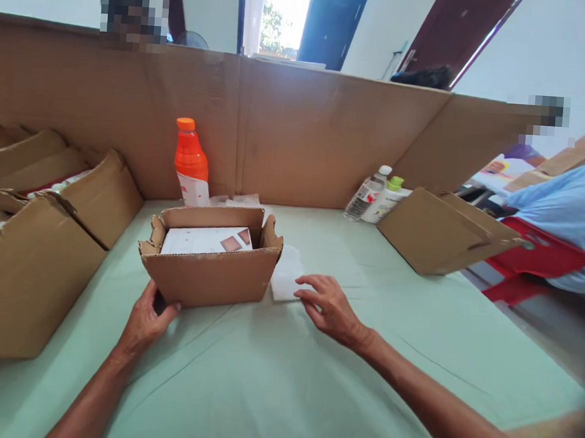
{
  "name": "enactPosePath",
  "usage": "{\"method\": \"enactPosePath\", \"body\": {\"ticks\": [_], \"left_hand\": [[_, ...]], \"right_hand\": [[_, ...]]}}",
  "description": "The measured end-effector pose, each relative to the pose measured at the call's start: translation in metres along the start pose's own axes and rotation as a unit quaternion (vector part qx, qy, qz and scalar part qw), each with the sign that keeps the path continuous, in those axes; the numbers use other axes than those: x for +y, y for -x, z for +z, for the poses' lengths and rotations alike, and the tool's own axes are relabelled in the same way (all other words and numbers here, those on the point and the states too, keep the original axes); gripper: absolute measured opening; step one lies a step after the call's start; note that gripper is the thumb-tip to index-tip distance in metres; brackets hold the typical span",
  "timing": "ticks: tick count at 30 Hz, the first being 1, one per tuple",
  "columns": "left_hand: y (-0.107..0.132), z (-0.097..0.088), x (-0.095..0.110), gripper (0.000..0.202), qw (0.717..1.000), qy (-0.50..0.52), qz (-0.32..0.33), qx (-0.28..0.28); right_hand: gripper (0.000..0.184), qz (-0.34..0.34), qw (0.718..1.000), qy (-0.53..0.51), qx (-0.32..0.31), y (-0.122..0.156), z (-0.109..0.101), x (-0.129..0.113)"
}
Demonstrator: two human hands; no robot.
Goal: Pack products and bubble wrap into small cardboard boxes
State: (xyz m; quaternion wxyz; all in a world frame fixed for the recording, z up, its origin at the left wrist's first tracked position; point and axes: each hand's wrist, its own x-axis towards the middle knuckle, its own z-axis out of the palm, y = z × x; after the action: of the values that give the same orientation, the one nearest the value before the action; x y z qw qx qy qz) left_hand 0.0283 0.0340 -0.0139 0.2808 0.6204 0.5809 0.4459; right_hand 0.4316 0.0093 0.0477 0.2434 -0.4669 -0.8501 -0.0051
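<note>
A small open cardboard box [213,273] sits on the pale green table cover [281,378] with a white carton [205,239] lying inside it. My left hand [146,321] grips the box's near left corner, thumb against its front wall. My right hand [330,307] rests on the cover to the right of the box, fingers spread and reaching onto a white sheet of paper [286,280] that lies beside the box.
An orange bottle [191,164] stands behind the box against a tall cardboard wall [299,126]. Two clear and white bottles [377,197] lean at the back right beside an open carton [436,232]. Large cartons [29,254] crowd the left. A person in light blue [573,212] sits at the right.
</note>
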Motion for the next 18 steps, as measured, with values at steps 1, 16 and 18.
{"method": "enactPosePath", "body": {"ticks": [1,16,18], "left_hand": [[0.001,-0.002,0.003,0.042,1.000,-0.017,0.012,0.008],[0.001,0.004,-0.001,0.073,0.995,0.076,-0.052,0.042],[0.000,0.007,-0.005,0.081,0.990,0.132,-0.035,0.036]], "right_hand": [[0.029,0.024,0.999,-0.019,0.009,0.009,0.004,-0.009],[0.054,0.182,0.962,-0.192,0.061,-0.043,0.058,-0.067],[0.056,0.171,0.963,-0.200,0.053,-0.045,0.059,-0.065]]}}
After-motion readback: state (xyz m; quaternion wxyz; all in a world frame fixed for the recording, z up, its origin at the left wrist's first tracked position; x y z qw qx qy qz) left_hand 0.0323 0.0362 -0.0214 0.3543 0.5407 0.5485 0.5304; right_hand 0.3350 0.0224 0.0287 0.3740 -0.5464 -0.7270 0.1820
